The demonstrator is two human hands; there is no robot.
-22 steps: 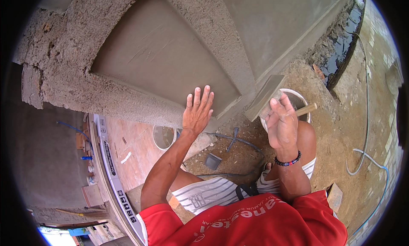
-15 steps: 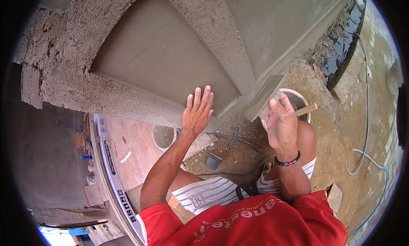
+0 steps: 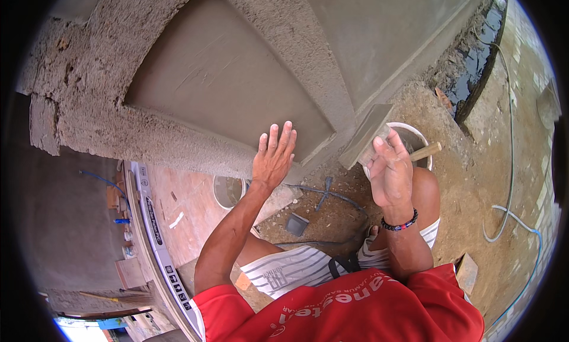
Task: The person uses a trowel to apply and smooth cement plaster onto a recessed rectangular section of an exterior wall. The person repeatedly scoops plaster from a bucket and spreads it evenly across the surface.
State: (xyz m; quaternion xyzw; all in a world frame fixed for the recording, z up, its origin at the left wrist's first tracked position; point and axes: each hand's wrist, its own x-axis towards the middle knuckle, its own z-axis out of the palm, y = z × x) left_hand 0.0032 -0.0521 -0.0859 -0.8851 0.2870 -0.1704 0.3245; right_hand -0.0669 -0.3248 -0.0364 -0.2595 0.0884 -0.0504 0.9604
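Observation:
My left hand (image 3: 274, 157) lies flat, fingers stretched out, against the lower edge of a smooth, wedge-shaped recessed panel (image 3: 219, 75) in a grey cement wall. To its right, my right hand (image 3: 390, 173) is turned palm up, with thumb and fingers closed on a flat plastering trowel (image 3: 368, 134). The trowel's plate is grey and tilted, close to the wall's lower corner; its grip is hidden by the fingers. Just behind that hand stands a white bucket (image 3: 428, 137), partly covered. A wooden handle (image 3: 427, 152) sticks out across the bucket's rim.
Rough plaster (image 3: 95, 87) frames the panel. Below it are another bucket (image 3: 228, 191), a small dark square piece (image 3: 296, 224) and a blue-grey hose (image 3: 341, 195) on the dirt. A long white packaged strip (image 3: 155, 223) stands left. A water-filled trench (image 3: 480, 57) and a hose (image 3: 511, 134) lie right.

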